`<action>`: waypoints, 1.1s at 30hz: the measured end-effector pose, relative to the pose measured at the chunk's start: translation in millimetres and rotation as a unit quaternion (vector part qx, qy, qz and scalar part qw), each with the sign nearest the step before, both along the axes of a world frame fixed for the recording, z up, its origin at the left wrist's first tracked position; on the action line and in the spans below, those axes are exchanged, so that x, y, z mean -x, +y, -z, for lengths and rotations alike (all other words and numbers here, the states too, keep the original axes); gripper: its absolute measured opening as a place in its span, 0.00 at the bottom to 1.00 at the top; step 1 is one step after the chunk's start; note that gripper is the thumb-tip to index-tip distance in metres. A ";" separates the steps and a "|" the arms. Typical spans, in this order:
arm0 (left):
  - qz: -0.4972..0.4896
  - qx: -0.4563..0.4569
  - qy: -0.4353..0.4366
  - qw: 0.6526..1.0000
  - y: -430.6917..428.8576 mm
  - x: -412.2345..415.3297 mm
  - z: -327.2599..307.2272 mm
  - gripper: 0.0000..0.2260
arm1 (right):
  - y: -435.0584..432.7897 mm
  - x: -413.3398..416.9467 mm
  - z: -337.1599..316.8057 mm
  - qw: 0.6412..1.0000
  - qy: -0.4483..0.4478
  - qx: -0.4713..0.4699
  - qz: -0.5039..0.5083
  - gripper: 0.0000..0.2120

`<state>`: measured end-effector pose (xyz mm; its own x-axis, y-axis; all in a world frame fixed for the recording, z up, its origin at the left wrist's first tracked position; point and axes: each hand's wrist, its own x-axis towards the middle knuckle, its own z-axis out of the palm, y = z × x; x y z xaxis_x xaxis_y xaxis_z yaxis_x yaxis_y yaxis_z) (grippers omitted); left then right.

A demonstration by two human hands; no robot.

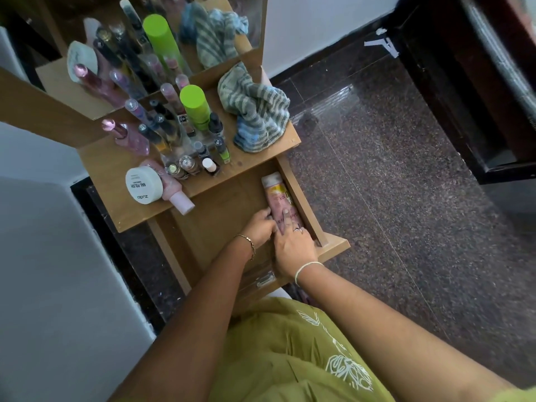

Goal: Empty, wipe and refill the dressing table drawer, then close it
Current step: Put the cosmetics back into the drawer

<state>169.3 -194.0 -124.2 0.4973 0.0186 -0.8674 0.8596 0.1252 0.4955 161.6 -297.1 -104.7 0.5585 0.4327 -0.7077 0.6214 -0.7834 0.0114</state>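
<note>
A: Quick, big to small. What's around the grip?

B: The dressing table point(252, 165) top is up beyond my hands and crowded. The drawer point(220, 213) is pulled open with both hands inside it. Its floor left of the grip is bare wood. The striped cloth point(256, 111) is crumpled on the top, well beyond the grip. The green can point(195, 107) and white tub point(144, 184) are up-left of it among small bottles.

A: Task thing?

B: A pink tube point(277, 195), flat along the drawer's right wall. The pale end points away from me and the near end is under my fingers.

A: Grip state?

B: My left hand point(258, 227) has its fingers curled against the tube's left side, a narrow hold. My right hand point(293, 245) is laid over the near end with the index finger point(285, 216) straight on top. That's pressing, not clasping. Thumbs are hidden, can't tell.

A: Step?

B: My read is refill, first item going in, since the drawer is bare and the cloth is parked. It could be the last item coming out. Can't rule that out.

A: How to do it well?

B: Hold the tube flat and parallel to the wall just right of the grip. Slide it snug, don't lift, so there's room left of the grip for the rest. Leave it short of the drawer front nearest me, or closing may jam. Let go right first, then left. The next reach goes up-left past the grip. Go low and slow, those bottles look tippy.
</note>
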 end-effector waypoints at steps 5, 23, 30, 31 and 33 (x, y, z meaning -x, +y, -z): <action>0.115 -0.034 0.018 0.993 0.5 1.2 -13.4 0.27 | -0.6 10.5 -3.4 0.998 0.038 0.043 0.037 0.42; -0.153 -0.247 -0.127 0.948 114.9 68.7 -112.4 0.05 | 82.0 -4.2 -73.5 0.947 -0.038 -0.227 0.224 0.12; -0.212 -0.412 -0.132 0.876 163.6 89.5 -116.8 0.15 | 145.6 9.4 -67.9 0.786 0.146 -0.368 0.474 0.17; -0.189 -0.425 -0.132 0.876 169.1 89.6 -114.9 0.19 | 152.1 11.2 -65.3 0.768 0.149 -0.373 0.498 0.18; -0.136 -0.418 -0.140 0.887 177.1 87.1 -111.6 0.28 | 160.1 13.2 -60.3 0.747 0.145 -0.381 0.526 0.18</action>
<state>82.2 -16.9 -12.7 0.5697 0.7497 -0.3368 0.6826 -0.2034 0.7020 148.5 -137.0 -44.4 0.7443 0.2012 -0.6368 -0.4516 -0.5508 -0.7019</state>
